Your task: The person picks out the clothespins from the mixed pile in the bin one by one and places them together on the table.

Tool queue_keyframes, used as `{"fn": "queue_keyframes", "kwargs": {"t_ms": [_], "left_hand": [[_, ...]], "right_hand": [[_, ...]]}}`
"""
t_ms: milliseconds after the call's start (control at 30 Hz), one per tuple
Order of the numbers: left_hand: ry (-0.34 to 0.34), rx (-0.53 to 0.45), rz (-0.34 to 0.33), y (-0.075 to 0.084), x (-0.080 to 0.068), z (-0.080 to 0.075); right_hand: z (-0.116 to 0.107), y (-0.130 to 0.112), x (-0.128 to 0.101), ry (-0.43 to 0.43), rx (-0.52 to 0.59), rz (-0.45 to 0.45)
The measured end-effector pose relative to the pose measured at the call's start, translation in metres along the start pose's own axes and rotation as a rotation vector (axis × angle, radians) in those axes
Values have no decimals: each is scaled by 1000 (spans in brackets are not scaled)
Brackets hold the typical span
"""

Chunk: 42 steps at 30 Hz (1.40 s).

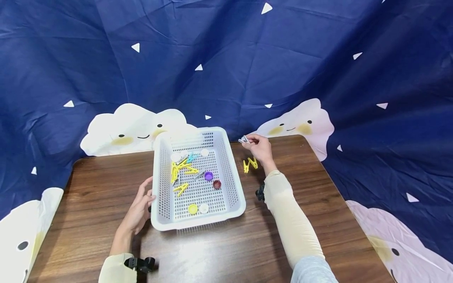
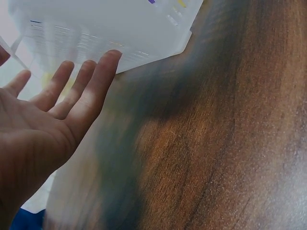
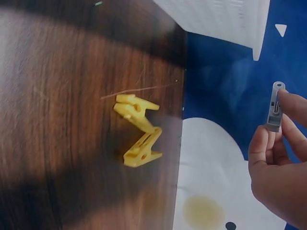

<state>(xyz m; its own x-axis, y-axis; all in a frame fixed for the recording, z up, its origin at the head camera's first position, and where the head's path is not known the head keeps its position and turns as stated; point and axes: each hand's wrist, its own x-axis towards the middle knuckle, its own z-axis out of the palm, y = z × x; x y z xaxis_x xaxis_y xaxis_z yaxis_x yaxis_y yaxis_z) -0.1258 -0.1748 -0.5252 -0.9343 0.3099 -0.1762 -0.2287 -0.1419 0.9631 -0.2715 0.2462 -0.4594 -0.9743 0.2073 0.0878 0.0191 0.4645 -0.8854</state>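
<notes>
In the head view my right hand (image 1: 260, 148) pinches a grey clothespin (image 1: 244, 140) between thumb and fingers, above the table's far edge. The right wrist view shows the same clothespin (image 3: 275, 108) held upright at the fingertips. Below this hand, two yellow clothespins (image 1: 246, 166) lie close together on the wood. My left hand (image 1: 139, 208) is at the left side of a white plastic basket (image 1: 233, 179), its loosely extended fingers against the wall. Inside the basket are several yellow clothespins (image 1: 181, 189), grey ones (image 1: 199, 174), a blue one (image 1: 191, 157) and several round caps, including a purple cap (image 1: 209, 176).
The brown wooden table (image 1: 301, 177) extends to both sides of the basket. A dark blue cloth (image 1: 226, 59) with white triangles and smiling clouds hangs behind and around it. Also in the basket are a dark red cap (image 1: 217, 184) and a yellow cap (image 1: 192, 209).
</notes>
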Motion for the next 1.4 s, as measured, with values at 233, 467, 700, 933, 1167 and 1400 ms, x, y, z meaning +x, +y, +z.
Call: {"fn": "queue_keyframes", "kwargs": {"t_ms": [233,467,700,933,1167,1400], "left_hand": [[-6,4,11,-1,1,-1],[3,2,3,-2,2,-1],[9,6,8,-3,0,-2],[-8,13,9,-3,0,0],[-7,14,23,-1,0,-2],[-11,7,0,0,0,0]], "right_hand": [[-5,10,0,18,-34,13],[-11,21,-4,39,-72,28],[-10,33,-2,28,-91,5],[-13,45,-5,28,-112,22],[-15,52,-5,21,-110,22],[-17,63,-5,27,-115,44]]}}
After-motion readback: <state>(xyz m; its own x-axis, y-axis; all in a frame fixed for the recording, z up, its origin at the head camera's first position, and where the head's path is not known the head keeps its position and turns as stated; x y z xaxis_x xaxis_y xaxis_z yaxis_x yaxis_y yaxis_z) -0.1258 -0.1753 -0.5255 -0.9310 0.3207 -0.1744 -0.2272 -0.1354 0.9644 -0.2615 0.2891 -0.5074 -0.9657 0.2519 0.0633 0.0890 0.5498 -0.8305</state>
